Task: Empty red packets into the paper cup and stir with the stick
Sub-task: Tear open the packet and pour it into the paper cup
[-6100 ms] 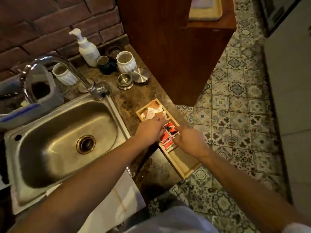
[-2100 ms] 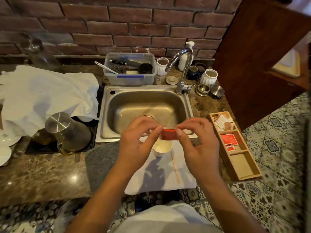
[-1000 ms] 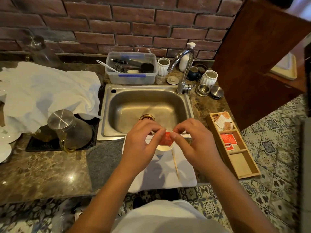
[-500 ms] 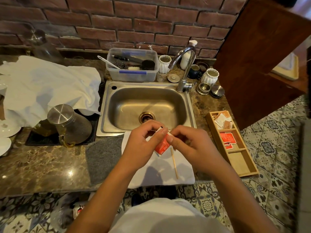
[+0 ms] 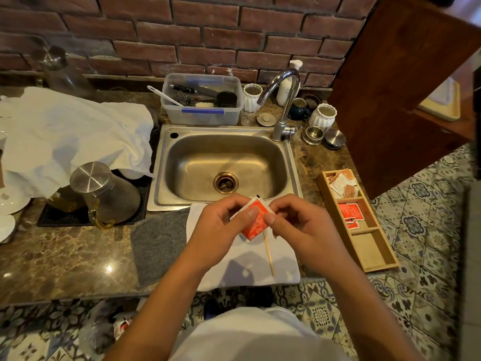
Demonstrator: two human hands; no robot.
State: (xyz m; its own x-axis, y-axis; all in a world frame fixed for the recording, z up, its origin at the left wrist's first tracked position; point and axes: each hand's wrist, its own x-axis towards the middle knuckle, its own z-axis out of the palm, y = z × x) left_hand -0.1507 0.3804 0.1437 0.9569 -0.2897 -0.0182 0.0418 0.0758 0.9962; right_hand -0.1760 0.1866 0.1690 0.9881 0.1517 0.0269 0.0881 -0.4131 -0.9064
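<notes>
— Pinching, that's what both hands are doing: the left hand and the right hand each hold a tight grip on one red packet between thumb and fingertips, low in the middle of the view above the front edge of the tabletop.

— How does the packet sit?

— Tilted, one corner pointing down, its top edge up between the two thumbs. Whether it is torn open I cannot tell.

— And the cup?

— Not visible; the hands and packet cover the spot behind them. Under the hands lies a white cloth, and on it the wooden stick, running toward the person, just right of the packet's lower corner. A grey mat lies touching the cloth's left side.

— More packets anywhere?

— Yes, to the right, in a wooden tray at the tabletop's edge. Its middle compartment holds spare red packets, the far one holds pale and orange sachets, the near one looks bare.

— Farther back?

— A steel sink directly behind the hands, with its tap at the rear right. Left of it a glass jug with a metal lid stands on a black mat, beside a crumpled white sheet. Behind the sink sits a clear plastic tub of utensils, against the brick wall.
</notes>
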